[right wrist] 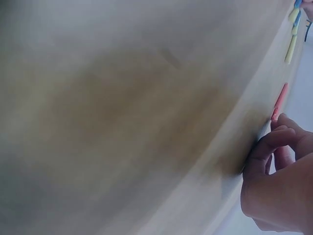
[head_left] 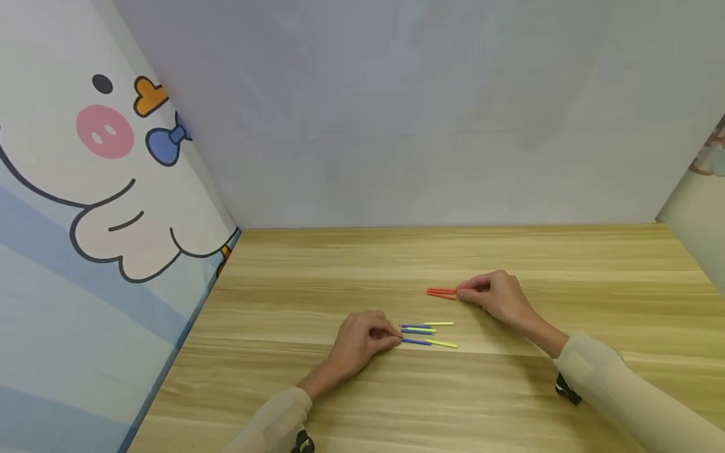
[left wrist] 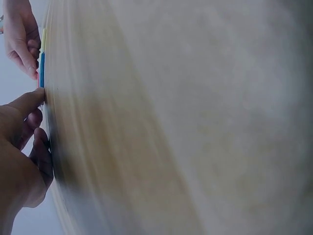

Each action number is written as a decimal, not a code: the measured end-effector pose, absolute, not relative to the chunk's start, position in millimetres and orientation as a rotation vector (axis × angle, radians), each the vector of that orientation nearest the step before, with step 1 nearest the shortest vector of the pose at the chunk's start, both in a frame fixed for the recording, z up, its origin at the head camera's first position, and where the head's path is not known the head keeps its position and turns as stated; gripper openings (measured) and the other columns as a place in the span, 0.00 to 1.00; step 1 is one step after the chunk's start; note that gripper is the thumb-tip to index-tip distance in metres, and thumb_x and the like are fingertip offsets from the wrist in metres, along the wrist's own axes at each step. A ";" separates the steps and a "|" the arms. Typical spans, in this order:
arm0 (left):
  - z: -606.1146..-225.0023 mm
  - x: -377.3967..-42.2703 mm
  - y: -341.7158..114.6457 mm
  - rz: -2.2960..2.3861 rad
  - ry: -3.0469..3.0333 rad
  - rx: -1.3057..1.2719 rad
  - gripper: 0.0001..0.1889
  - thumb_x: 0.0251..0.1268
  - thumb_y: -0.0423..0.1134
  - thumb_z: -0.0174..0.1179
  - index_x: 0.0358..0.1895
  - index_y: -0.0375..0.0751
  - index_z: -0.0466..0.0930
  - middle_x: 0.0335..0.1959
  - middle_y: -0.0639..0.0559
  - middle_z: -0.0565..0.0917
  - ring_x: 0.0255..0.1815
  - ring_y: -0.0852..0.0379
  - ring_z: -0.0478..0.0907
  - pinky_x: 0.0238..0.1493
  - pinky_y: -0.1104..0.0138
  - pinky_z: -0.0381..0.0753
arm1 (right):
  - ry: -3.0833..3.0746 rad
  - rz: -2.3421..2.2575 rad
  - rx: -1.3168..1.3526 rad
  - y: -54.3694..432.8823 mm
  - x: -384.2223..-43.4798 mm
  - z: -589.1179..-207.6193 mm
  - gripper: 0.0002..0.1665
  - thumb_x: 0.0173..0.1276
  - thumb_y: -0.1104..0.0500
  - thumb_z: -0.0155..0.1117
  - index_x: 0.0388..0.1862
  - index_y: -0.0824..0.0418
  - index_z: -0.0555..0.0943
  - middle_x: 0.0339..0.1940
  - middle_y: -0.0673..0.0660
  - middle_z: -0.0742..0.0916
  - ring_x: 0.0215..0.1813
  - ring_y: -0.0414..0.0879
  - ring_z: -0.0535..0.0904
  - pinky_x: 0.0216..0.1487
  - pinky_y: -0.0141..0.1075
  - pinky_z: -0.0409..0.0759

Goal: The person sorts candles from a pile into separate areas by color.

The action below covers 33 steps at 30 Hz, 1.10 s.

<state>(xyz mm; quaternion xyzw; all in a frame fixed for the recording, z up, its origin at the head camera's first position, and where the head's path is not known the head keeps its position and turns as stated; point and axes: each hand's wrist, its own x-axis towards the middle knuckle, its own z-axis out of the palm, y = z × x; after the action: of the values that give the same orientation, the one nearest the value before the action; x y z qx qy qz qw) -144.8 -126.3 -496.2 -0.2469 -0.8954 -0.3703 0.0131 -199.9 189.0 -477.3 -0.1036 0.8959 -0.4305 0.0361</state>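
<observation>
Thin coloured sticks lie on the table in two groups. In the head view my left hand (head_left: 359,340) pinches the left end of the nearest blue stick (head_left: 416,341) between thumb and forefinger. That stick's far end meets a yellow stick (head_left: 443,344). Just behind are more blue and yellow sticks (head_left: 421,329), side by side and partly overlapping. Farther back, my right hand (head_left: 501,299) pinches the right end of a red stick (head_left: 442,290); another red one (head_left: 442,295) lies close against it, slightly angled. The right wrist view shows the red sticks (right wrist: 279,102) at my fingertips.
The wood-grain table (head_left: 272,270) runs back to a plain pale wall (head_left: 430,113). At the left stands a panel (head_left: 45,75) with a cartoon animal print, and at the right another pale panel (head_left: 699,214). Black bands (head_left: 566,389) hang under both sleeves.
</observation>
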 end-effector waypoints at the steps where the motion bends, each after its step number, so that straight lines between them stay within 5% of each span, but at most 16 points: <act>1: -496.2 -144.5 -126.3 -1.154 -2.789 -0.768 0.02 0.64 0.40 0.76 0.33 0.51 0.94 0.24 0.65 0.80 0.26 0.69 0.70 0.30 0.73 0.69 | 2.750 -1.323 -0.316 189.5 -197.7 -477.5 0.09 0.70 0.53 0.76 0.43 0.57 0.94 0.41 0.55 0.93 0.38 0.44 0.82 0.37 0.33 0.75; 33: -496.9 -143.5 -128.0 -1.318 -2.694 -0.757 0.03 0.63 0.39 0.77 0.36 0.45 0.95 0.25 0.63 0.81 0.28 0.65 0.71 0.32 0.72 0.68 | 2.626 -1.400 -0.406 188.3 -135.1 -480.2 0.05 0.67 0.55 0.79 0.38 0.54 0.93 0.32 0.46 0.91 0.32 0.36 0.83 0.36 0.30 0.80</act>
<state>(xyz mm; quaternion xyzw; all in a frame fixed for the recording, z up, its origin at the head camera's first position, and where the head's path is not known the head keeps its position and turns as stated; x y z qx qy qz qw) -143.5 -128.0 -496.9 -0.2446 -0.8707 -0.4261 0.0241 -135.1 188.3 -480.2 -0.1348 0.8722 -0.4650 0.0691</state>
